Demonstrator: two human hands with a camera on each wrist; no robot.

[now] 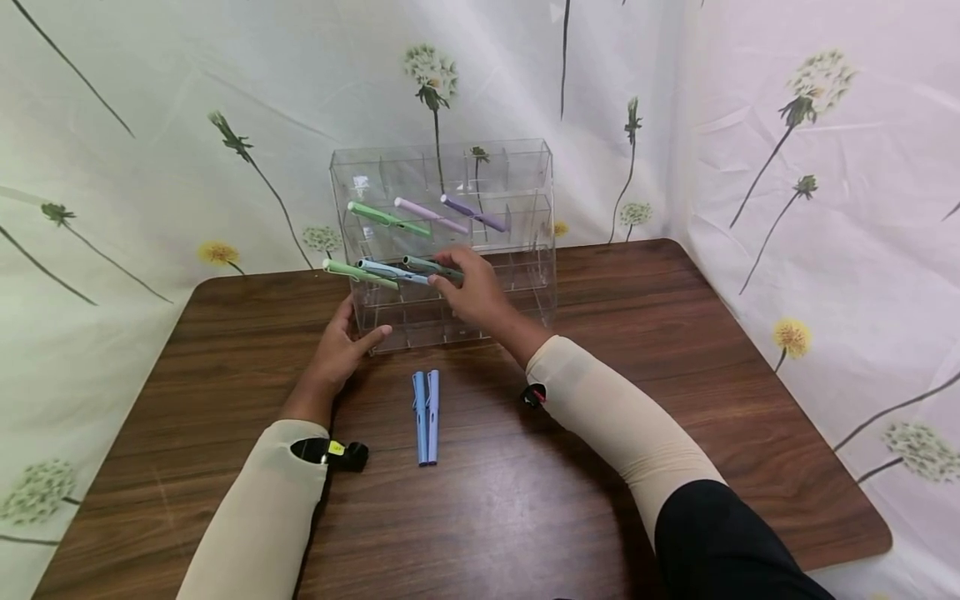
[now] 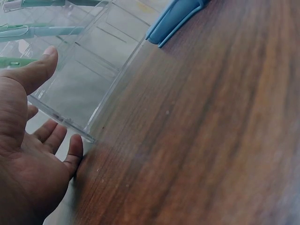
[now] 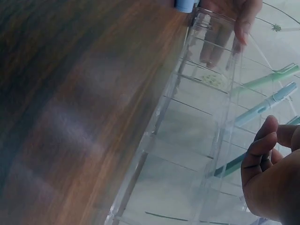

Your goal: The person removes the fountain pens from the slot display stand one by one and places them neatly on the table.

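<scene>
A clear acrylic pen rack (image 1: 442,337) with divided tiers stands at the table's back. My right hand (image 1: 476,287) is at its middle tier, thumb and fingertips pinching a dark green pen (image 1: 423,265) that lies slanted there. Beside it are a light blue pen (image 1: 390,272) and a light green pen (image 1: 348,270). The tier above carries a green pen (image 1: 386,218), a pink-lilac pen (image 1: 431,214) and a purple pen (image 1: 472,213). At the rack's lower left corner is my left hand (image 1: 337,354), fingers extended along the side and thumb out in front.
Two capped pens, one blue (image 1: 420,417) and one periwinkle (image 1: 432,417), lie side by side on the brown wooden table (image 1: 562,500) before the rack. A white curtain (image 1: 285,67) with a dandelion print hangs behind and at the sides.
</scene>
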